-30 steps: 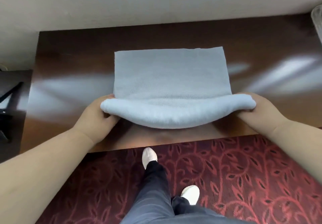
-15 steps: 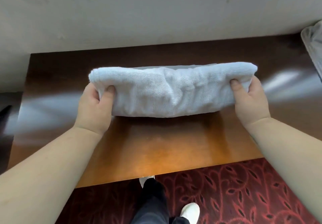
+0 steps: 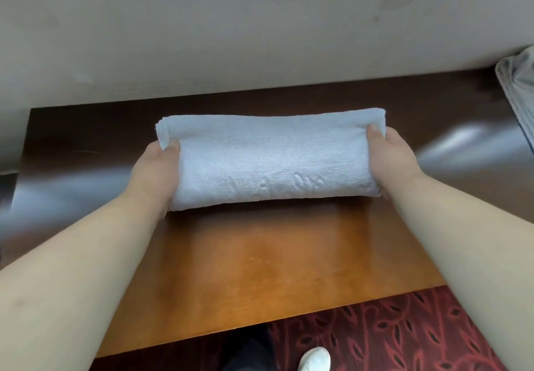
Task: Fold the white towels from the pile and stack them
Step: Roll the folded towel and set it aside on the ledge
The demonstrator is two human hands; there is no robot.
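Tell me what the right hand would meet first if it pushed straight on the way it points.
Probably the wall: the right hand, gripping the folded towel, points across bare table toward it. Depth unclear.

No readable text anywhere. The folded white towel (image 3: 271,159) carries a raised woven pattern along its near edge, possibly lettering, but too faint to read.

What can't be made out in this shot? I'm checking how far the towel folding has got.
- Pile of towels: head view, cut off by the right edge; count unknown.
- Fingers of the left hand and right hand: hidden under the folded towel; only thumbs show.
- Raised pattern on the towel: too faint to read.
- Table sides: blurred.
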